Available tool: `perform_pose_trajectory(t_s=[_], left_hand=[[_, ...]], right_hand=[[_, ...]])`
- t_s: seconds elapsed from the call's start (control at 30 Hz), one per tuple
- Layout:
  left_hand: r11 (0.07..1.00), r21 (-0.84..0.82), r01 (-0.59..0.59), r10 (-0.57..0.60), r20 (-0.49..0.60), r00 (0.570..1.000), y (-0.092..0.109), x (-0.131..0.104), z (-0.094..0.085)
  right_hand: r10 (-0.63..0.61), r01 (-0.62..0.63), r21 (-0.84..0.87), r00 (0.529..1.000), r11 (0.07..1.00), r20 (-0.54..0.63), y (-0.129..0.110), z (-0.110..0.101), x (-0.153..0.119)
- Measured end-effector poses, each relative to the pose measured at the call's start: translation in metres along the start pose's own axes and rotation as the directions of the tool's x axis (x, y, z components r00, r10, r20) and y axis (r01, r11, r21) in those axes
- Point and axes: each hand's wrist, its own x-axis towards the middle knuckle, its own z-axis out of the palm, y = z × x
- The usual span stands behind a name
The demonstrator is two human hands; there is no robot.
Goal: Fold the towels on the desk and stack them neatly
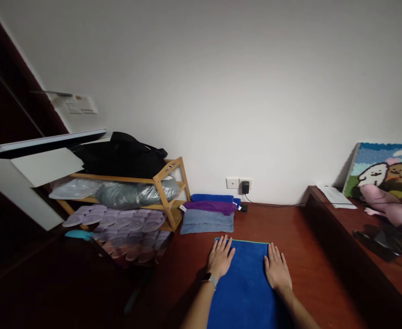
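Note:
A blue towel (245,278) with a thin green edge lies spread on the reddish-brown wooden tabletop (310,260); its near end runs out of view. My left hand (220,258), below which a watch is worn, rests flat on the towel's far left corner with fingers stretched out. On the far right corner my right hand (277,267) lies flat, fingers extended, partly over the towel's edge. Beyond them are a grey-blue cloth (206,221), a rolled purple cloth (209,208) and a rolled blue cloth (211,198), against the wall.
A wooden rack (169,196) at left holds a black bag (121,155), plastic-wrapped bundles and several slippers (128,224). A black plug (245,187) sits in the wall socket. On the raised right surface are a pink plush toy (389,208), cables and a fuzzy picture (393,164).

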Motion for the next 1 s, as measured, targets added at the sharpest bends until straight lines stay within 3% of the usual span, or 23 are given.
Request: perform_pose_trajectory(t_s=[0.1,0.33,0.53,0.63,0.77,0.83,0.9,1.0], left_hand=[[1.0,0.016,0.012,-0.012,-0.026,1.0,-0.014,0.002,0.0],[1.0,-0.001,0.022,-0.022,-0.023,0.999,-0.013,0.012,0.007],[0.999,0.009,0.042,-0.041,-0.047,0.998,-0.015,0.017,0.001],[1.0,0.001,0.017,-0.017,-0.104,0.994,0.013,0.016,0.0],[0.969,-0.071,-0.237,0.229,-0.103,0.968,0.082,0.01,0.016],[0.96,-0.114,-0.256,0.248,-0.079,0.966,0.109,0.006,0.028],[0.967,-0.142,-0.213,0.206,-0.062,0.977,0.118,0.003,0.036],[0.984,-0.138,-0.117,0.112,-0.047,0.993,0.093,0.0,0.031]], right_hand=[[0.007,-0.007,-0.014,1.0,1.0,-0.003,-0.001,0.0,0.0],[0.026,-0.025,-0.082,1.0,0.996,0.012,-0.007,-0.003,0.009],[0.031,-0.031,-0.049,1.0,0.998,0.0,-0.008,-0.001,0.014],[0.034,-0.034,-0.047,0.999,0.998,0.016,-0.008,-0.004,0.013],[0.015,-0.014,-0.039,1.0,0.999,0.026,-0.006,-0.006,0.011],[-0.002,0.003,-0.042,1.0,0.999,0.028,-0.004,-0.005,0.01],[-0.006,0.008,-0.046,1.0,0.999,0.031,-0.003,-0.004,0.01],[0.01,-0.009,-0.039,1.0,0.999,0.019,-0.003,-0.004,0.01]])
